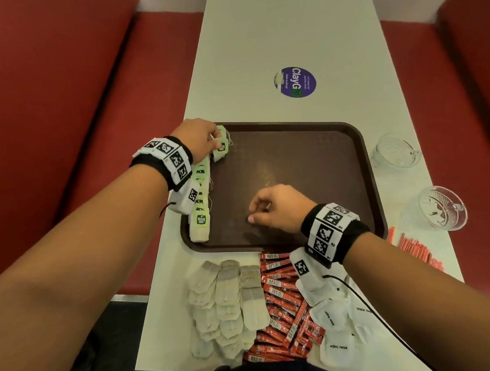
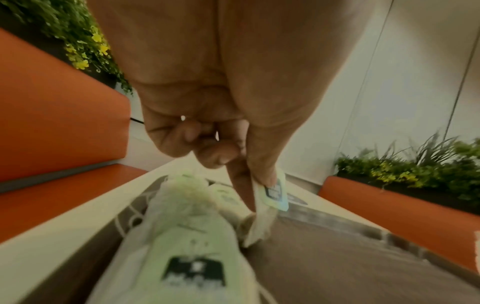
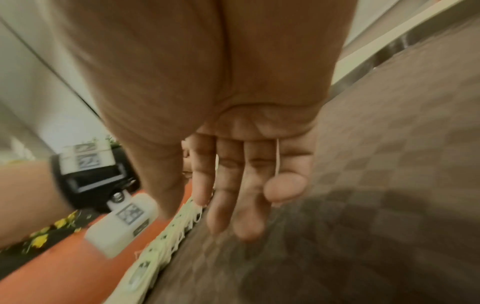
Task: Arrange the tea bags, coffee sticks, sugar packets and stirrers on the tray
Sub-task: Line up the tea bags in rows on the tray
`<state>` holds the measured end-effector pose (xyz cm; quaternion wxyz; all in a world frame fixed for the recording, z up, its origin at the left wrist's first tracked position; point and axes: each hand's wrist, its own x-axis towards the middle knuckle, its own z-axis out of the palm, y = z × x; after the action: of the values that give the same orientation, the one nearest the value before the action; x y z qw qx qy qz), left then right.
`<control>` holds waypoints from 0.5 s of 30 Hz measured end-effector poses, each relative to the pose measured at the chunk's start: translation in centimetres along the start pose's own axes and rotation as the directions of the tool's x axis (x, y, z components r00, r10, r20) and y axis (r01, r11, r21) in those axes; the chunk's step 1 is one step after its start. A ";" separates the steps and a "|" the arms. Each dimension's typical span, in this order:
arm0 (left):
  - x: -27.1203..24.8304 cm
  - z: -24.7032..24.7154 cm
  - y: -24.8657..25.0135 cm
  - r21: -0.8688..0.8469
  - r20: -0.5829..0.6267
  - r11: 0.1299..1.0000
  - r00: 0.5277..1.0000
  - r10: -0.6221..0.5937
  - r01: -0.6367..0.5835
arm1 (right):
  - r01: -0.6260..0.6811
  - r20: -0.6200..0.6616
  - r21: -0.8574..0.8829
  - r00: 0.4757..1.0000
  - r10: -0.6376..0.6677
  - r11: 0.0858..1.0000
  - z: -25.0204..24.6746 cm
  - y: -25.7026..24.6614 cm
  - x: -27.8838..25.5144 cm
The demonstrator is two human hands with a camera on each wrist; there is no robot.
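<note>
A brown tray [image 1: 307, 159] lies on the white table. Along its left edge runs a row of tea bags with green tags [image 1: 201, 216], seen close up in the left wrist view [image 2: 192, 236]. My left hand [image 1: 214, 143] is at the far end of that row and pinches one tea bag [image 2: 270, 197] between thumb and forefinger, its lower end on the tray. My right hand [image 1: 252, 213] hovers over the tray's middle with relaxed fingers [image 3: 221, 205], holding nothing I can make out. A thin white thread shows beside its little finger.
In front of the tray lie loose tea bags [image 1: 227, 302], red coffee sticks [image 1: 284, 305] and white sugar packets [image 1: 336, 322]. Red stirrers [image 1: 414, 250] lie at the right. Two glass cups [image 1: 392, 152] [image 1: 442, 207] stand right of the tray. Red benches flank the table.
</note>
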<state>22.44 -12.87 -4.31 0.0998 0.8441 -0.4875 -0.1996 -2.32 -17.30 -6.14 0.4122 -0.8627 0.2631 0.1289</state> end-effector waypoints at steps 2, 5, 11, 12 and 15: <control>1.3 0.4 -0.1 0.038 -0.003 0.999 0.999 -0.038 0.038 | -0.003 0.154 -0.076 0.988 0.015 0.997 0.3 0.2 -0.5; 2.8 0.5 -0.1 0.095 -0.020 0.992 0.996 -0.082 0.083 | 0.021 0.285 -0.187 0.958 0.033 0.982 1.0 0.3 -1.1; 4.0 0.6 0.3 0.152 -0.032 0.976 0.988 -0.154 0.157 | 0.062 0.288 -0.273 0.957 0.021 0.960 1.3 0.1 -1.2; 4.1 0.7 0.6 0.147 -0.044 0.976 0.986 -0.158 0.163 | 0.062 0.286 -0.273 0.958 0.019 0.960 1.3 0.1 -1.2; 3.8 1.2 1.7 0.178 -0.025 0.974 0.990 -0.140 0.142 | 0.064 0.285 -0.268 0.959 0.016 0.961 1.4 0.1 -1.2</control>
<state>22.32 -16.96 -5.67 0.0118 0.8833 -0.4417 -0.1564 -3.41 -15.87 -6.54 0.3235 -0.8872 0.1702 0.2815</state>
